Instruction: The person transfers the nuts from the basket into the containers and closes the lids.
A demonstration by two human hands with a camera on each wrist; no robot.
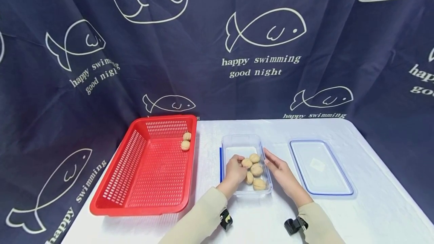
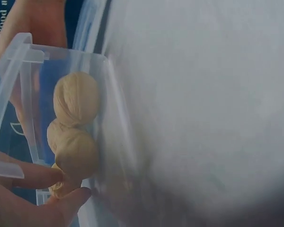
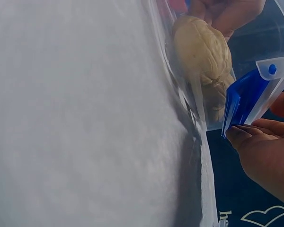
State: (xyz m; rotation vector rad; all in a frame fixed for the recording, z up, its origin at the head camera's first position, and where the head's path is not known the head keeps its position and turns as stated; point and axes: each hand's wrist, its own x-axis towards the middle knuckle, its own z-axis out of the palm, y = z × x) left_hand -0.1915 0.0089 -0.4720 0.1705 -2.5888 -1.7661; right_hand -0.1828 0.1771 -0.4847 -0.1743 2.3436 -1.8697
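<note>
Tan, wrinkled shell fills the pinch of the left hand [image 1: 235, 171]: thumb and fingertips grasp a walnut [image 1: 246, 163] inside the clear box [image 1: 239, 141], the nut lying at the hand's 2 o'clock. It should handle as light, hard and stiff, its ridges giving some grip, though its roundness invites rolling; thumb and fingertips across its widest part look the best hold. The right hand [image 1: 284, 175], fingers extended and grasping no nut, touches the box's 3 o'clock wall by a blue latch [image 3: 246, 97]. That thin plastic is probably smooth and slightly flexible, best steadied by the wall.

Besides the pinched nut, the box contains four more walnuts [image 1: 256, 170], clustered from its 2 to 5 o'clock. At the box's 9 o'clock, a red basket [image 1: 156, 187] holds two walnuts [image 1: 185, 145] by its 2 o'clock wall. The blue-edged lid [image 1: 320, 180] lies flat at the box's 3 o'clock, beyond the right hand.
</note>
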